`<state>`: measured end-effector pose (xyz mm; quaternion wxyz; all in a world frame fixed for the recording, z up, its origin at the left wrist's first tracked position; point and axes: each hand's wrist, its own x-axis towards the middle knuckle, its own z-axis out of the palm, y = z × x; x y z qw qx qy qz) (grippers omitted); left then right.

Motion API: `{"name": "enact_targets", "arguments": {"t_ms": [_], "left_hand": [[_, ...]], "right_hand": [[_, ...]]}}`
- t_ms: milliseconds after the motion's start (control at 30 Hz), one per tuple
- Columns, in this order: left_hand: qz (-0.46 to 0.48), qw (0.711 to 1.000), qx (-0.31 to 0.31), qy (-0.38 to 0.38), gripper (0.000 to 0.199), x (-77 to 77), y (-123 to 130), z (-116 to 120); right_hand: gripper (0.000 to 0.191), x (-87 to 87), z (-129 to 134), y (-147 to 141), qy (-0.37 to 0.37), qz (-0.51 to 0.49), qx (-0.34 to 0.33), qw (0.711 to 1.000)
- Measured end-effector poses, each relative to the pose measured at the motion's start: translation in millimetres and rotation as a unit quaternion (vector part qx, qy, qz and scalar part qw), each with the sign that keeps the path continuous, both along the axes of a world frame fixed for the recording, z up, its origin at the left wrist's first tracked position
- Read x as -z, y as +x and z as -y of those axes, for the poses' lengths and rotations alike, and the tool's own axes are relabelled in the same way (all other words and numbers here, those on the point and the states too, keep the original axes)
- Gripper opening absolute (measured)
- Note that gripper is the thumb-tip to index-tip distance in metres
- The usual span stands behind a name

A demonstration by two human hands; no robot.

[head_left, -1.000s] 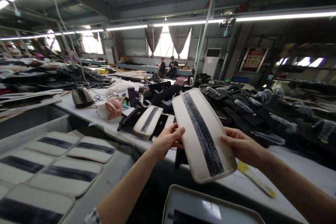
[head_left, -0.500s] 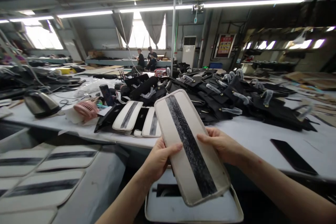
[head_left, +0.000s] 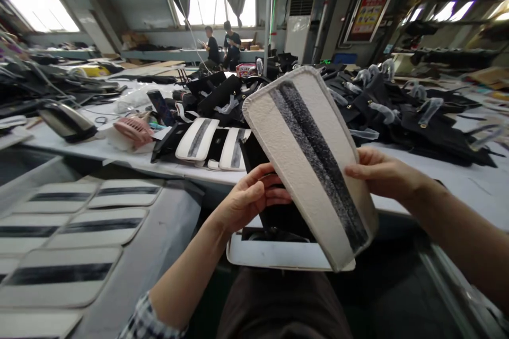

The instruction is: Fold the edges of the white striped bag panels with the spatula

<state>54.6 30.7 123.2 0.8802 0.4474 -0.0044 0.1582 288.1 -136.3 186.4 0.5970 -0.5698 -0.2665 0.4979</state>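
One bench (head_left: 457,176) stands beyond one black-striped cream panel (head_left: 306,167), held tilted in mid-air. My right fingers (head_left: 368,155) are pinched on its right edge; my left fingers (head_left: 275,192), half-curled, sit at its left edge, grip uncertain. Advisable: hold by the rim, off the stripe (head_left: 322,164). Its back is hidden.

1 pad (head_left: 314,164) is resting between left hand (head_left: 256,193) and right hand (head_left: 384,172) | bags (head_left: 397,114) are lying behind it | fan (head_left: 133,132) is standing left of 2 other pads (head_left: 197,140)
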Motion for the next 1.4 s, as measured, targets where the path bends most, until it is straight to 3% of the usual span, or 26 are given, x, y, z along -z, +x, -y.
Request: {"name": "enact_targets", "arguments": {"t_ms": [100,167,267,333,433,533,633,767,967,1133,1300,1400], "left_hand": [[-0.009,0.997,-0.070,0.023,0.045,1.5,-18.9,-11.3],[-0.036,0.986,-0.157,0.050,0.036,7.5,-29.8,-18.4],[-0.092,0.939,-0.296,0.146,0.043,22.2,-44.2,-29.6],[-0.148,0.896,-0.342,0.240,0.059,32.4,-53.2,-36.5],[-0.233,0.810,-0.341,0.416,0.066,43.1,-63.6,-44.0],[-0.235,0.730,-0.320,0.556,0.048,46.7,-66.7,-47.8],[-0.213,0.674,-0.308,0.637,0.030,46.1,-65.0,-49.5],[-0.229,0.613,-0.319,0.686,0.016,44.4,-65.0,-49.3],[-0.268,0.583,-0.312,0.700,0.007,41.9,-73.8,-41.9],[-0.287,0.587,-0.282,0.702,0.012,46.7,-80.7,-31.6],[-0.305,0.604,-0.215,0.704,0.013,62.4,-75.5,-19.4],[-0.302,0.601,-0.180,0.718,0.015,77.2,-66.1,-10.7]], "right_hand": [[0.024,-9.8,6.9,13.4,-0.001,0.067,-0.121,0.990],[0.025,-13.3,8.8,18.0,-0.018,0.102,-0.165,0.981],[0.026,-12.9,7.0,21.8,-0.039,0.149,-0.235,0.960],[0.025,-9.8,3.4,23.7,-0.042,0.178,-0.273,0.945],[0.021,-4.3,-3.6,24.9,-0.037,0.204,-0.309,0.928],[0.023,-1.1,-10.5,24.1,-0.046,0.211,-0.319,0.923],[0.023,-1.4,-15.8,23.3,-0.042,0.219,-0.313,0.923],[0.019,-6.0,-19.6,24.7,-0.030,0.234,-0.323,0.916],[0.022,-3.4,-18.4,30.3,-0.033,0.251,-0.330,0.909],[0.021,14.1,-10.0,36.6,-0.074,0.218,-0.329,0.916],[0.021,26.5,-2.1,38.9,-0.123,0.176,-0.335,0.917],[0.023,30.0,1.7,39.8,-0.142,0.191,-0.349,0.906]]}}
